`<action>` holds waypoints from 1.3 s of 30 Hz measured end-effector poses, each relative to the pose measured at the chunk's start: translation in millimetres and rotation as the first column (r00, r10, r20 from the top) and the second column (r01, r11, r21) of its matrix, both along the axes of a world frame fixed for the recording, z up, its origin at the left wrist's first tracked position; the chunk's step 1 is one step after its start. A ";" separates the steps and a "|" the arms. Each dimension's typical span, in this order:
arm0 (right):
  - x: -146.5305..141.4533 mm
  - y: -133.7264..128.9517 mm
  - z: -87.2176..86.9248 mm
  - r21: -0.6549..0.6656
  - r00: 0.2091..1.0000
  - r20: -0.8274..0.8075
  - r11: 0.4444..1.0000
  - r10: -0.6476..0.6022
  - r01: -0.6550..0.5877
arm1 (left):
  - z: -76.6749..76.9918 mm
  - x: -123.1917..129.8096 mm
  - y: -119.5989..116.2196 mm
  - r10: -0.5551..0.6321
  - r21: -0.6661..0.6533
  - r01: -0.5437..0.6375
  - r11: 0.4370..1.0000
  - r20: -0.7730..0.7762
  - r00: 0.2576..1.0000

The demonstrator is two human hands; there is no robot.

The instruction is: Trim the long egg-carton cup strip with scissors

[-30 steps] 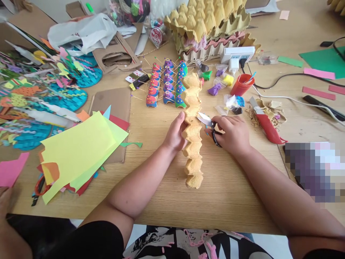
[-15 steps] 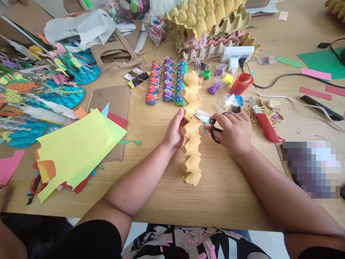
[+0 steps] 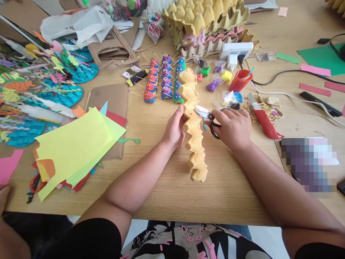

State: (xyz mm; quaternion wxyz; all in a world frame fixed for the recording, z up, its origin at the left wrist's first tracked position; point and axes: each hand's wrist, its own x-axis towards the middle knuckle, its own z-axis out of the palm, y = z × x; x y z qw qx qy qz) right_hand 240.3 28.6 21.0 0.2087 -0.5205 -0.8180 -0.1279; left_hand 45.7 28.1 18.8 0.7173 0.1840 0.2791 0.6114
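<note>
Holding: left hand [image 3: 174, 129] grips the left edge of the egg-carton strip [image 3: 194, 131], fingers curled round it.
Cutting: right hand [image 3: 233, 127] grasps black-handled scissors [image 3: 208, 118], blades parted at the strip's right edge.
Strip: lies lengthwise mid-table [image 3: 167, 194], running from 12 to 6 o'clock between the hands.
At 12 o'clock: painted carton figures [image 3: 164, 84] with pins, just beside the strip's far end; stacked egg trays [image 3: 207, 21] beyond.
At 2 o'clock: red cup [image 3: 238, 82], red utility knife [image 3: 264, 122], carton scraps.
At 9 o'clock: yellow paper sheets [image 3: 75, 147] on cardboard.
</note>
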 end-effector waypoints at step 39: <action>-12.5 -6.3 1.5 -0.505 0.749 -0.654 0.799 -0.108 -0.326 | 6.9 -7.8 1.4 -0.051 -0.104 0.043 0.994 -0.078 0.996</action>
